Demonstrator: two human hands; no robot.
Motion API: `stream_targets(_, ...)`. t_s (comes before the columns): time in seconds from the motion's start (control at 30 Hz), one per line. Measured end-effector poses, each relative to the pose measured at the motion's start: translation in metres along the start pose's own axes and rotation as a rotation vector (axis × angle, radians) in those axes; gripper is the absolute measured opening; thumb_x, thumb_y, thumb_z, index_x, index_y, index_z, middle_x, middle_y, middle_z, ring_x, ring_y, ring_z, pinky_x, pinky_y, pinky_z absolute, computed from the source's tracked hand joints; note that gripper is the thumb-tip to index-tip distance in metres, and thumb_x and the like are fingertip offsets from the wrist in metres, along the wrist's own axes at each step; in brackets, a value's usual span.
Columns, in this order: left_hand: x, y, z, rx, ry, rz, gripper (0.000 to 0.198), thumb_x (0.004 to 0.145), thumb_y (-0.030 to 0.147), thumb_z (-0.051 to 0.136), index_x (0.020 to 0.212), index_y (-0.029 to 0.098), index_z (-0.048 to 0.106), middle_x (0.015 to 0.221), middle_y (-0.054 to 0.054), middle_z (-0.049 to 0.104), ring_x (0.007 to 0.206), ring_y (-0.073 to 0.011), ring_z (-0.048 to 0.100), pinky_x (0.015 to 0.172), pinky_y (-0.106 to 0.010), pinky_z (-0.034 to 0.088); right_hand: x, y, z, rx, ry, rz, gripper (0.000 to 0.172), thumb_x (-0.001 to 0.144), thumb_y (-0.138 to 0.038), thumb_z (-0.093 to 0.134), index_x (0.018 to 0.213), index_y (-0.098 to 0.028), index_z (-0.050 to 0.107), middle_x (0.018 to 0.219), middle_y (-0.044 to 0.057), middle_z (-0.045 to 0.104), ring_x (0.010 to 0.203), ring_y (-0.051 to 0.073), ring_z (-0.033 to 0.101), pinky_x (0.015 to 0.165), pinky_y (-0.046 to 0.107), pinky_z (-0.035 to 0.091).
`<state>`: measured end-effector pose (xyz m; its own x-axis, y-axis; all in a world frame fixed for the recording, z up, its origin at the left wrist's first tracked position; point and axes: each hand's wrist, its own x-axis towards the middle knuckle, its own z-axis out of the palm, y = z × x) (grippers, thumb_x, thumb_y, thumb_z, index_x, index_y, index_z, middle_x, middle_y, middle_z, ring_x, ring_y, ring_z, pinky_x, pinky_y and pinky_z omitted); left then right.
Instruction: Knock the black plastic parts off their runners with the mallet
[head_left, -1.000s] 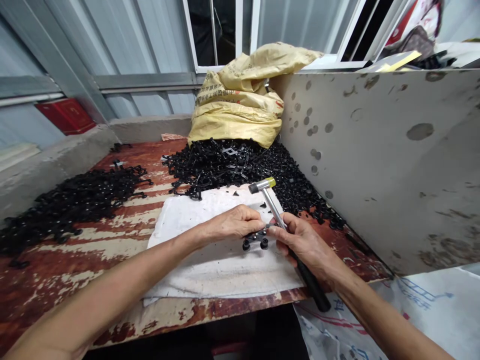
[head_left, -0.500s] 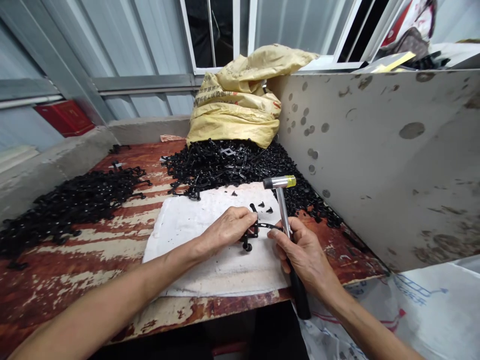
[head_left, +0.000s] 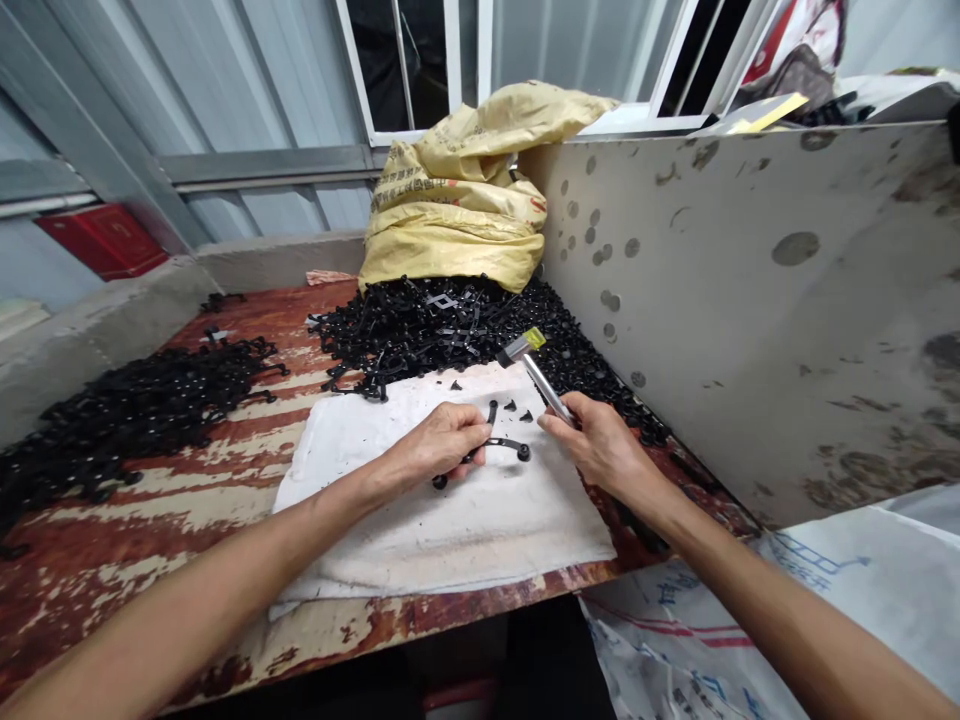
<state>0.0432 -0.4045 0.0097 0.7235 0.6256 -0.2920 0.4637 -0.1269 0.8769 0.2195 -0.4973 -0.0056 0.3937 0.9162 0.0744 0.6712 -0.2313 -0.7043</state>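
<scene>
My left hand point(head_left: 448, 440) is closed on a black part with thin jointed arms point(head_left: 506, 444), just above a folded white cloth point(head_left: 375, 530). One arm points right and ends in a round knob; another sticks up past my thumb. My right hand point(head_left: 600, 440) grips a hammer point(head_left: 546, 385) by its metal shaft. The hammer's head, with one dark face and one yellow face, tilts up to the left over the cloth's far edge. A few small black pieces point(head_left: 526, 416) lie on the cloth between my hands.
A heap of black parts point(head_left: 427, 330) spills from a yellow sack point(head_left: 457, 240) at the back. Another black pile point(head_left: 150, 420) covers the table's left side. A stained grey panel point(head_left: 712, 300) borders the right. A white printed sack point(head_left: 825, 590) lies at lower right.
My right hand has let go of the black part's arm and moved slightly right, tipping the hammer left. My left hand has shifted left and turned the part.
</scene>
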Motion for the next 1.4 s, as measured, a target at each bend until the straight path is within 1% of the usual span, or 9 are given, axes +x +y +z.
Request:
stream_targets(0.17,-0.005,-0.015,-0.005,0.007,-0.112,-0.06,0.021,0.081,0.033,0.051,0.067,0.017,0.049,0.057,0.004,0.054,0.034,-0.003,0.039,0.035,-0.017,0.022,0.043,0.002,0.003,-0.151,-0.052,-0.005,0.029,0.078,-0.03,0.062,0.056,-0.022,0.044,0.054,-0.003,0.043,0.055,0.012,0.04,0.052,0.026,0.025)
stream_targets(0.33,-0.01,-0.019,-0.006,-0.008,-0.137,-0.07,0.019,0.081,0.032,0.05,0.07,0.017,0.049,0.059,0.005,0.056,0.035,-0.0025,0.04,0.035,-0.016,0.023,0.054,0.006,0.016,-0.239,-0.102,0.009,0.022,0.078,-0.023,0.059,0.058,-0.02,0.052,0.054,-0.002,0.043,0.055,0.013,0.039,0.053,0.026,0.025)
stream_targets(0.6,-0.009,-0.022,-0.009,-0.064,-0.151,-0.053,0.022,0.082,0.036,0.05,0.07,0.017,0.049,0.06,0.004,0.055,0.035,-0.0019,0.039,0.036,-0.016,0.022,0.032,-0.005,0.01,-0.197,-0.202,0.051,0.025,0.084,-0.021,0.05,0.059,-0.018,0.052,0.051,-0.005,0.04,0.051,0.01,0.039,0.049,0.023,0.026)
stream_targets(0.7,-0.008,-0.021,-0.006,-0.039,-0.174,-0.04,0.023,0.082,0.036,0.049,0.07,0.017,0.049,0.06,0.004,0.055,0.035,-0.0019,0.038,0.036,-0.016,0.022,0.028,-0.01,0.012,-0.162,-0.248,0.075,0.027,0.08,-0.018,0.055,0.054,-0.019,0.048,0.048,-0.005,0.041,0.048,0.008,0.038,0.048,0.023,0.025)
stream_targets(0.8,-0.006,-0.015,-0.003,-0.033,-0.196,-0.025,0.022,0.082,0.034,0.048,0.071,0.016,0.05,0.059,0.004,0.054,0.035,-0.0021,0.038,0.035,-0.017,0.021,0.028,-0.011,0.011,-0.12,-0.229,0.09,0.029,0.076,-0.014,0.058,0.051,-0.02,0.043,0.047,-0.006,0.039,0.047,0.008,0.035,0.047,0.023,0.023)
stream_targets(1.0,0.003,-0.006,0.002,-0.026,-0.211,0.039,0.023,0.081,0.037,0.051,0.069,0.016,0.05,0.057,0.004,0.055,0.034,-0.0027,0.039,0.035,-0.017,0.022,0.006,0.007,0.003,0.064,-0.158,0.126,0.023,0.081,-0.023,0.049,0.061,-0.023,0.039,0.048,-0.008,0.036,0.042,0.008,0.033,0.042,0.021,0.025)
stream_targets(1.2,0.014,0.003,0.004,0.016,-0.267,0.045,0.027,0.079,0.038,0.055,0.064,0.016,0.05,0.055,0.003,0.054,0.036,-0.0029,0.039,0.036,-0.017,0.024,-0.027,0.032,0.005,0.278,-0.188,0.189,0.019,0.083,-0.033,0.043,0.067,-0.024,0.04,0.048,-0.009,0.036,0.035,0.008,0.031,0.034,0.021,0.028)
stream_targets(1.3,0.018,0.004,0.006,0.039,-0.274,0.052,0.028,0.079,0.038,0.056,0.063,0.016,0.05,0.054,0.003,0.053,0.036,-0.0031,0.038,0.036,-0.017,0.023,-0.031,0.038,0.008,0.34,-0.202,0.193,0.019,0.083,-0.034,0.044,0.067,-0.024,0.041,0.046,-0.01,0.032,0.034,0.007,0.028,0.034,0.02,0.028)
stream_targets(1.4,0.02,0.003,0.007,0.033,-0.277,0.043,0.029,0.079,0.039,0.057,0.063,0.016,0.051,0.053,0.003,0.053,0.035,-0.0032,0.037,0.036,-0.017,0.022,-0.029,0.041,0.009,0.378,-0.209,0.196,0.021,0.083,-0.036,0.045,0.067,-0.023,0.042,0.047,-0.01,0.035,0.034,0.007,0.031,0.033,0.019,0.027)
